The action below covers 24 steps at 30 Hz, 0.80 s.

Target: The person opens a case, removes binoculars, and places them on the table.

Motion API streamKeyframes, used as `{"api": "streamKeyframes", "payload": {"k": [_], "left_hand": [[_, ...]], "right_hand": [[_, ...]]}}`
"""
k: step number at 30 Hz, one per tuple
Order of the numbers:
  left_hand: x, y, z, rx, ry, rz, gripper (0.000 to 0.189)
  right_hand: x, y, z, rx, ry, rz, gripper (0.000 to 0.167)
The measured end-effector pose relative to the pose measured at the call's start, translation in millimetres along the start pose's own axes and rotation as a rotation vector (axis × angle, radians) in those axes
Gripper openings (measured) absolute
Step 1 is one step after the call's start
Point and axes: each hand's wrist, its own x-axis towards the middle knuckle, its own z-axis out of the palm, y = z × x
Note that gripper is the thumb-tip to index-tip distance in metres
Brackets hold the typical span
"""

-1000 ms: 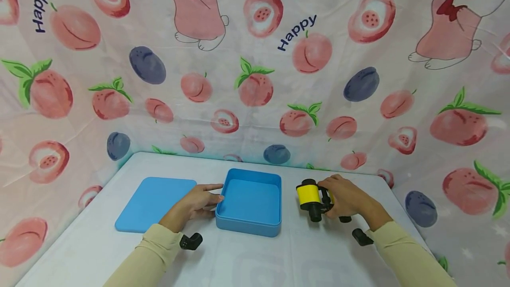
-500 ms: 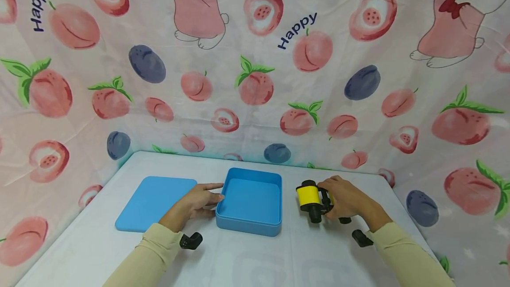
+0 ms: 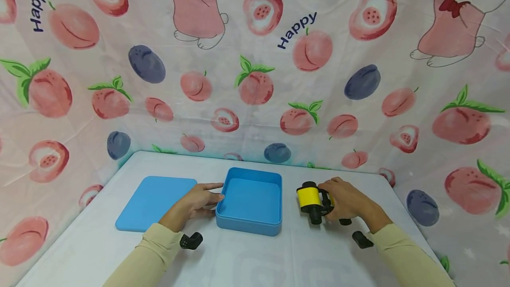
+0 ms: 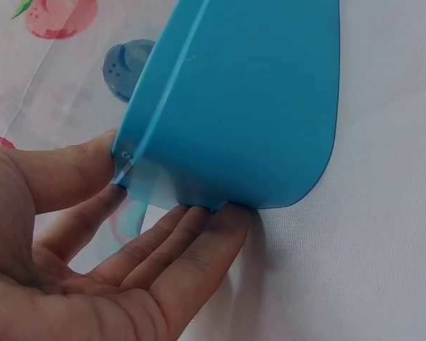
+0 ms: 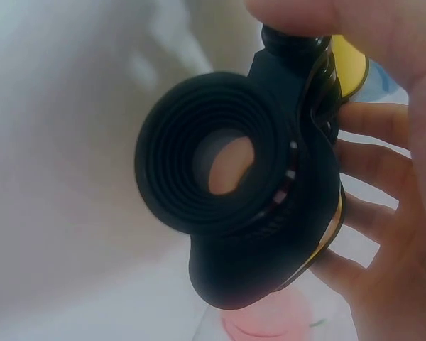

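Observation:
A blue open-topped box (image 3: 249,200) stands in the middle of the table with nothing inside. My left hand (image 3: 198,200) is at its left side, with fingers extended. In the left wrist view the thumb meets the box's rim and several fingertips touch its lower edge. To the right of the box, my right hand (image 3: 344,196) grips a pair of yellow and black binoculars (image 3: 309,196), its palm and fingers covering much of the right barrel. A black eyepiece (image 5: 209,153) faces the right wrist camera, with the fingers wrapped round the far side of the body.
A flat blue lid (image 3: 153,203) lies on the white table (image 3: 255,260) left of the box, partly behind the left hand. Black wrist devices (image 3: 191,241) sit at both cuffs. A fruit-printed cloth (image 3: 255,136) rises behind the table.

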Motion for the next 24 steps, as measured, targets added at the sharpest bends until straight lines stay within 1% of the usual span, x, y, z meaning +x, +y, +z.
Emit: {"api": "streamKeyframes", "payload": {"k": [7, 14, 18, 24], "left_hand": [[0.5, -0.4, -0.2, -0.008, 0.000, -0.004, 0.059], [0.1, -0.7, 0.4, -0.007, -0.014, 0.005, 0.060], [0.5, -1.1, 0.6, -0.010, -0.011, 0.003, 0.060], [1.4, -0.4, 0.1, -0.028, -0.013, -0.007, 0.060]], "right_hand": [[-0.7, 1.3, 2.6, -0.005, 0.003, 0.000, 0.087], [-1.4, 3.4, 6.5, 0.014, -0.010, 0.013, 0.091], [-2.1, 3.5, 7.1, 0.021, -0.009, 0.021, 0.091], [-2.2, 3.3, 5.8, 0.001, 0.003, 0.004, 0.091]]}}
